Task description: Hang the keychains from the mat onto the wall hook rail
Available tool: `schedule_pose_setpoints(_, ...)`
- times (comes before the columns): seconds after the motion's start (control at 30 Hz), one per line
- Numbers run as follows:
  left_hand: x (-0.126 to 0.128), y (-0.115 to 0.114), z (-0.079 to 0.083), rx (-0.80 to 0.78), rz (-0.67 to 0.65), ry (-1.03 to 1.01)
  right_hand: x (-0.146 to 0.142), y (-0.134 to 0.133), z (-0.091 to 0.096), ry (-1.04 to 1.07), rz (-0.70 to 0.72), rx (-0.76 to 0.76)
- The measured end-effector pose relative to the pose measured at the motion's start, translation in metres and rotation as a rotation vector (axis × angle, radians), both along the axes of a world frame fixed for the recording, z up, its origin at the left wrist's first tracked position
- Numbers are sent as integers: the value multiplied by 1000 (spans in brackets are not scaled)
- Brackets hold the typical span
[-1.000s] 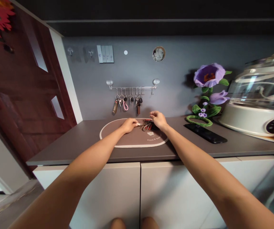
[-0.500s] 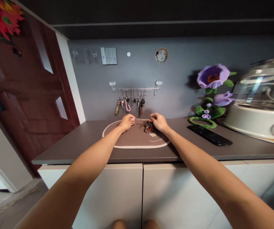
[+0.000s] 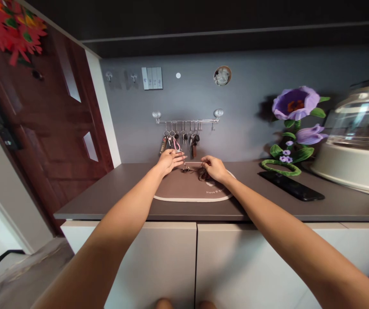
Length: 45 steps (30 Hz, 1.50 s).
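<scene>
A bunch of keys [image 3: 200, 173] with dark red tags hangs between my two hands just above an oval brown mat [image 3: 187, 193] on the counter. My left hand [image 3: 169, 161] pinches one end, with a small ring dangling below its fingers. My right hand [image 3: 213, 167] is closed on the other end, where the thicker cluster hangs. A thin metal piece stretches level between the two hands. Straight behind them, a chrome hook rail [image 3: 186, 121] on the grey wall carries several more key sets.
A black phone [image 3: 290, 191] lies on the counter [image 3: 107, 193] to the right, beside a purple knitted flower [image 3: 295, 105]. A white appliance with a clear lid [image 3: 358, 141] fills the far right. A dark wooden door [image 3: 43, 120] stands at left, white cabinet doors below.
My hands have lifted the keys off the mat and pulled them apart, the left hand moving up toward the rail. The view has shifted left.
</scene>
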<state>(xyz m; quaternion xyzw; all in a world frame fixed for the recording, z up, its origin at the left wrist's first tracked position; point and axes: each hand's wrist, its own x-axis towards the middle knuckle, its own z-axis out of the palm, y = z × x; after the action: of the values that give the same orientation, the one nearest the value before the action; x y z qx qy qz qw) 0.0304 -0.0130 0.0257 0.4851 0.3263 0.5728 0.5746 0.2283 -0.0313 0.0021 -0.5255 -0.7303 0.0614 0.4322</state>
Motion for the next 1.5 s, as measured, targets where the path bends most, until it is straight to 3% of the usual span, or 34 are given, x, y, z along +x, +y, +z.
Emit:
schedule_pose_setpoints(0.37,-7,2,5,66,-138,-201,-14,-16,4,-112,94,68)
schedule_pose_setpoints(0.6,-4,-1,6,80,-227,-324,-25,-25,8,-124,164,201)
schedule_pose_setpoints(1.1,0,-6,5,147,-301,-297,-27,-20,4,-90,230,244)
schedule_pose_setpoints(1.3,-1,-5,5,139,-300,-342,-25,-15,3,87,267,184)
schedule_pose_setpoints(1.5,1,-4,2,71,-280,-336,-24,-9,2,412,363,-6)
